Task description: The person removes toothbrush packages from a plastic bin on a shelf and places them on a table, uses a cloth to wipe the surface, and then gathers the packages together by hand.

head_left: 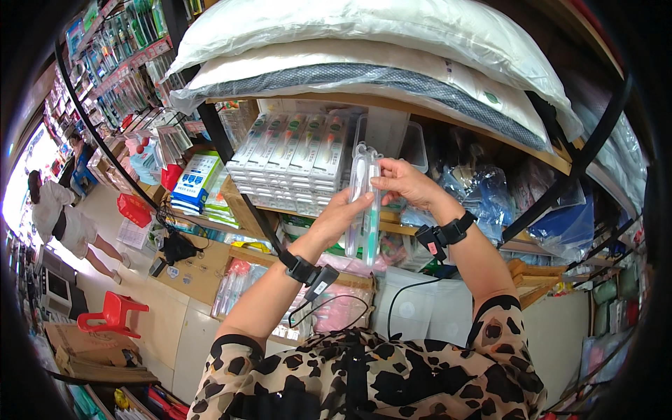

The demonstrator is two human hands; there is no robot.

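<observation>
Clear plastic is encasing two slim cases (370, 238), one showing green and the other pale purple, which are hanging side by side near the middle of the head view, their lower ends tilting toward 6 o'clock. From their 8 o'clock side the left hand (341, 213) is reaching in, its grip pinching them around mid-length, thumb lying across the front. From 2 o'clock the right hand (409, 185) is bringing thumb and fingers together near the upper end; whether its grip is pinching one case or both, I cannot tell. Stacked clear boxes (290, 150) are sitting on a shelf at 10 o'clock from the cases, wrapped pillows (378, 66) are lying above at 12, and bagged goods (476, 199) are crowding 3 o'clock. Toward 8 o'clock a red stool (115, 313) is standing on the floor.
</observation>
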